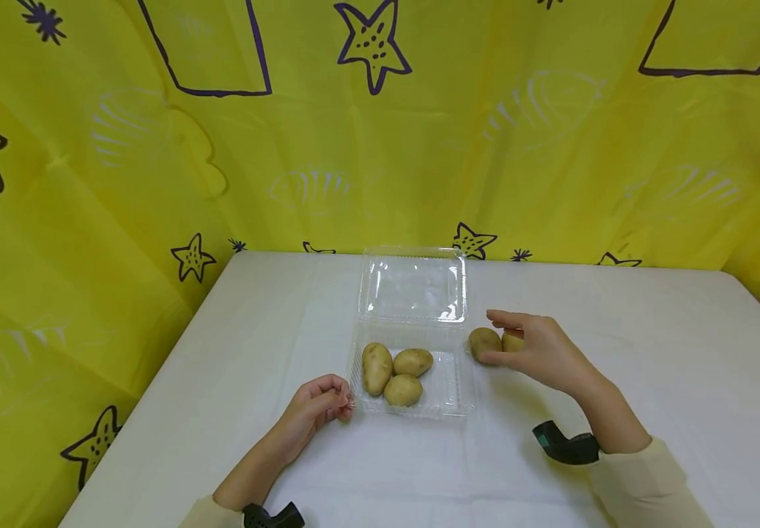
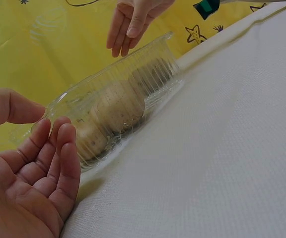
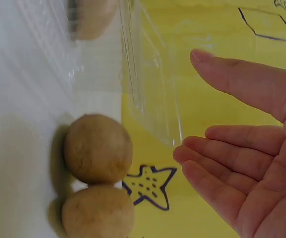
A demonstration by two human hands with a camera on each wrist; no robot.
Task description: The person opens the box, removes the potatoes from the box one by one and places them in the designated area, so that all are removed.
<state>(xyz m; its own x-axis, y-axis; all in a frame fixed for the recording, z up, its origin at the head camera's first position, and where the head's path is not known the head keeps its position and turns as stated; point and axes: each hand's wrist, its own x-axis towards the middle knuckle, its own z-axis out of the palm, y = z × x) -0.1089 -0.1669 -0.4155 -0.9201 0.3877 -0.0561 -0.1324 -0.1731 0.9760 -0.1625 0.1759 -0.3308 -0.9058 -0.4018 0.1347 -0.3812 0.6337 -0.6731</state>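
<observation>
A clear plastic clamshell container (image 1: pixel 447 381) lies with its lid (image 1: pixel 412 286) folded back. Inside its left part rest a long potato (image 1: pixel 377 369), an oval potato (image 1: pixel 413 362) and a rounder potato (image 1: pixel 403 391). My left hand (image 1: pixel 314 411) pinches the container's left rim between thumb and fingers, as the left wrist view shows. My right hand (image 1: pixel 544 352) hovers above two potatoes on the table, a left one (image 3: pixel 98 148) and a right one (image 3: pixel 98 212). Its thumb and fingers are spread apart and hold nothing. In the head view it partly hides the right one.
A white cloth covers the table (image 1: pixel 274 330). Behind it and at the sides hangs a yellow curtain (image 1: pixel 419 161) with starfish and fish drawings. Each wrist wears a black camera mount, such as the right one (image 1: pixel 567 444).
</observation>
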